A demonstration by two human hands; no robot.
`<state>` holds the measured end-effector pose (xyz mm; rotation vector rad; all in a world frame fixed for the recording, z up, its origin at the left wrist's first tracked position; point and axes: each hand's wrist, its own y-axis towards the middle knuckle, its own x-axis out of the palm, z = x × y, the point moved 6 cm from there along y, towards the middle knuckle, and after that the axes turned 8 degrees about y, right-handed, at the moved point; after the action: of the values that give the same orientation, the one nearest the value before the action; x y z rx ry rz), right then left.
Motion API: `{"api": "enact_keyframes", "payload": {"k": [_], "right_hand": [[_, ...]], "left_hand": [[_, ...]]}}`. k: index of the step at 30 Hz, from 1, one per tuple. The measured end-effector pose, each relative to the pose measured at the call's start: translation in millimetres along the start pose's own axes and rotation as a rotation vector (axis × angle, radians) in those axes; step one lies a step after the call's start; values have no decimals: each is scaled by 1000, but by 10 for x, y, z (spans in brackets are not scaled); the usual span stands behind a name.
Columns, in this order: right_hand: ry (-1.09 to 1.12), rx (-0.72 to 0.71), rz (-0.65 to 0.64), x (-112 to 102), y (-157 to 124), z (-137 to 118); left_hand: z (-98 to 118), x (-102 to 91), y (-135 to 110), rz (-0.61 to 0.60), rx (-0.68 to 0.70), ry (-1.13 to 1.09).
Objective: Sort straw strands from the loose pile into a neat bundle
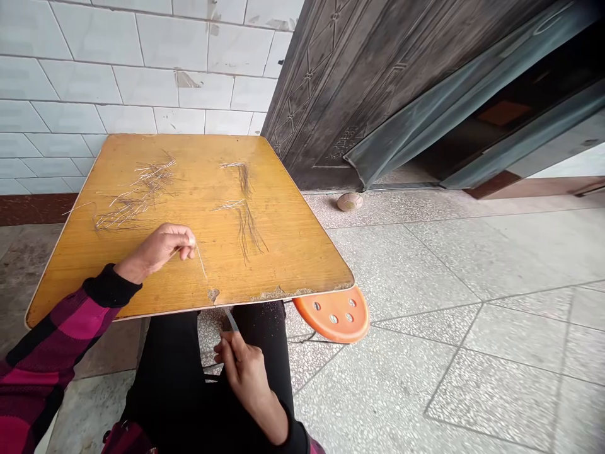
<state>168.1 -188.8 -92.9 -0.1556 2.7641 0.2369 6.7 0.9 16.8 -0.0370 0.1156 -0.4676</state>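
left fingers (178, 240) hold strand (201, 261) | right fingers (230, 360) hold blade (232, 321) | table (293, 252): strand bundles (244, 180)

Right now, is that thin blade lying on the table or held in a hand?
Held: the thin blade sticks out of the right hand, pointing toward the near edge of the table.

1. Yellow-brown table (293, 252) is standing against white tiled wall (87, 31).
2. Dark door (340, 82) is rising beyond table, right side.
3. Grey-green curtain (416, 129) is hanging farther right of table.
4. Orange stool (335, 301) is peeking from under table's near-right corner.
5. Speckled floor (411, 258) is spreading right of table.
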Motion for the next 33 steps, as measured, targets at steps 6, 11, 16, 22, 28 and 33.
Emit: {"api": "enact_keyframes", "payload": {"k": [6,11,16,22,28,33], "right_hand": [[16,-57,37,-354,-84,-144],[-16,-279,258,-806,380,-642],[99,-190,121,-605,1147,-754],[526,18,-68,-271,1527,-545],[500,53,118,-468,1539,-490],[372,15,155,-546,1551,-466]], "left_hand": [[93,-6,-27,-71,30,114],[130,156,-69,-168,35,215],[82,319,-77,-295,35,272],[24,251,-35,-227,58,167],[93,148,-92,-157,13,308],[131,85,-101,3,142,523]]}}
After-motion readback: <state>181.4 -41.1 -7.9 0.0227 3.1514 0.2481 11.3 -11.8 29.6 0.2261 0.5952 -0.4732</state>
